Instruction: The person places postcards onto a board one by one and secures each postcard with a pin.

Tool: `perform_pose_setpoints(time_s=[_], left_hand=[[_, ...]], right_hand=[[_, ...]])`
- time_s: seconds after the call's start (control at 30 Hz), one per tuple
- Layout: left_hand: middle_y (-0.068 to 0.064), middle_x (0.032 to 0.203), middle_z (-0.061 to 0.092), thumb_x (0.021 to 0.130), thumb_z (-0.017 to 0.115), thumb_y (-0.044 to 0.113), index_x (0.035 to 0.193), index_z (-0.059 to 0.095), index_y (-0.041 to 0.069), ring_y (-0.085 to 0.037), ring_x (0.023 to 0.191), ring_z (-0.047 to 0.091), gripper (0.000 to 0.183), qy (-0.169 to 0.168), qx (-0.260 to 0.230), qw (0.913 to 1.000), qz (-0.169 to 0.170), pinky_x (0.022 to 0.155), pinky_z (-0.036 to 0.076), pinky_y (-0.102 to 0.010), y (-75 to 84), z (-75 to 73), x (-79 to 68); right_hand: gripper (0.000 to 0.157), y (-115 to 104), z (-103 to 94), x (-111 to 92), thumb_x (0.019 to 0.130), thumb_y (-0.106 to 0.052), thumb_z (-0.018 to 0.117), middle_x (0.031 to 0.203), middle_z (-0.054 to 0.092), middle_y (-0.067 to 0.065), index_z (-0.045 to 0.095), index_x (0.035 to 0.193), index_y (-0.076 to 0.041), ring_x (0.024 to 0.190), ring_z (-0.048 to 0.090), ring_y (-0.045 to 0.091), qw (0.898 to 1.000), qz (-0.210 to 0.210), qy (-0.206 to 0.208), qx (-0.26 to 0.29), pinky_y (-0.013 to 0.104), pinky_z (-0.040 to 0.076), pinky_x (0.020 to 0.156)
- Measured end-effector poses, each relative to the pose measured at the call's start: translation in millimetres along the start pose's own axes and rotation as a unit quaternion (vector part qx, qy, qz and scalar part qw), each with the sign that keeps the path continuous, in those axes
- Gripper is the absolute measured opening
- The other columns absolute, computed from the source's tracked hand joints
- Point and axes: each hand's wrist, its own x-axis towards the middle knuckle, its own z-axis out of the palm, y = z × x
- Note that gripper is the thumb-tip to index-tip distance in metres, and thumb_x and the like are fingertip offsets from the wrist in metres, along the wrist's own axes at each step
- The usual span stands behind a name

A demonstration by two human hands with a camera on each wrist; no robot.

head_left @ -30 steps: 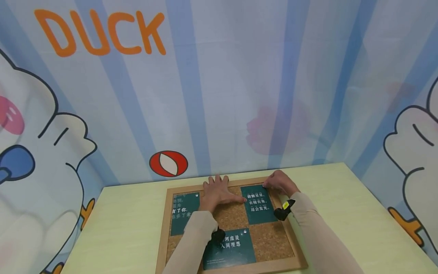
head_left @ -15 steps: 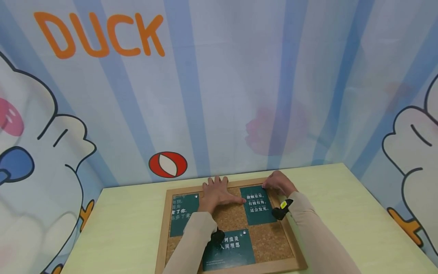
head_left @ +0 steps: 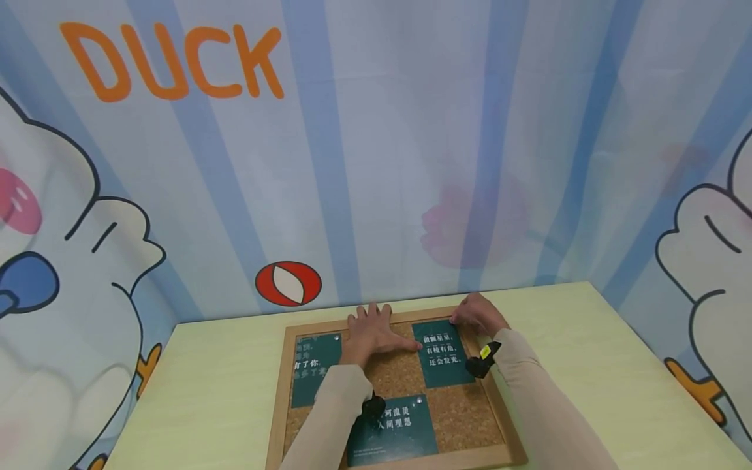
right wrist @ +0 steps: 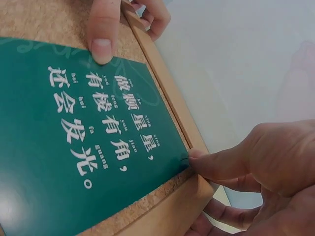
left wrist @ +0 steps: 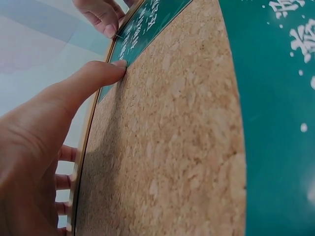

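Observation:
A dark green card (head_left: 448, 374) with white characters lies at the top right of a wood-framed corkboard (head_left: 399, 375). My left hand (head_left: 371, 334) is spread over the board's far side; its thumb (left wrist: 106, 73) presses the card's left edge while the fingers reach over the frame. At the card's far right corner, my right hand (head_left: 480, 314) pinches a push pin, whose thin needle (left wrist: 119, 36) shows at the fingertips; its head is hidden. In the right wrist view the right thumb (right wrist: 216, 163) sits right at that corner, beside the frame.
Another green card (head_left: 311, 385) is at the board's upper left, with a pin (head_left: 337, 338) in its corner. A third card (head_left: 405, 444) lies low in the middle, also pinned (head_left: 419, 400). The board rests on a pale yellow table (head_left: 211, 385) before a cartoon-printed curtain (head_left: 388, 163).
The head view has shifted very slightly. Both hands and the cards otherwise stay in the same places.

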Motion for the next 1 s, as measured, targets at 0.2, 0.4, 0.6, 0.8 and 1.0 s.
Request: perform_pose_setpoints(time_s=[0.2,0.4,0.6,0.8,1.0], left_hand=[[-0.021,0.153,0.042,0.069,0.076,0.081,0.157,0.043,0.014,-0.047,0.137,0.039,0.115,-0.007,0.004,1.0,-0.004,0.111,0.03,-0.068,-1.0,-0.6,1.1],[-0.021,0.152,0.043,0.07,0.076,0.08,0.156,0.044,0.013,-0.046,0.136,0.039,0.115,-0.002,-0.003,1.0,-0.002,0.113,0.029,-0.068,-1.2,-0.3,2.9],[-0.021,0.151,0.044,0.068,0.076,0.081,0.156,0.044,0.013,-0.046,0.135,0.041,0.115,-0.002,0.001,1.0,-0.002,0.111,0.03,-0.068,-0.5,0.4,3.6],[-0.021,0.154,0.041,0.068,0.075,0.082,0.158,0.042,0.014,-0.047,0.138,0.038,0.117,-0.011,0.008,0.9999,-0.004,0.111,0.029,-0.069,-4.9,7.0,10.4],[-0.021,0.157,0.039,0.068,0.075,0.082,0.158,0.042,0.013,-0.049,0.141,0.035,0.118,-0.013,0.004,0.9999,-0.003,0.113,0.028,-0.07,-3.6,5.6,8.1]], right_hand=[[0.013,-4,0.2,-2,0.092,-0.005,0.07,0.097,0.064,0.018,0.07,0.1,0.005,0.092,0.058,0.034,1.0,0.0,-0.003,0.0,0.047,0.053,0.083],[0.013,-7,-1.7,-1,0.091,-0.005,0.071,0.099,0.066,0.018,0.072,0.099,0.005,0.092,0.059,0.035,1.0,0.004,-0.007,-0.005,0.048,0.054,0.08],[0.011,-7,-2.8,-2,0.092,-0.005,0.071,0.101,0.066,0.019,0.071,0.098,0.004,0.093,0.06,0.037,1.0,0.008,-0.007,-0.006,0.051,0.055,0.082],[0.009,-8,-2.7,-2,0.093,-0.003,0.07,0.1,0.066,0.02,0.07,0.098,0.005,0.092,0.06,0.036,1.0,0.011,-0.009,-0.007,0.05,0.055,0.081],[0.008,-7,-2.3,-3,0.092,-0.003,0.07,0.099,0.064,0.019,0.07,0.097,0.004,0.091,0.058,0.035,1.0,0.008,-0.009,-0.012,0.045,0.053,0.076]])
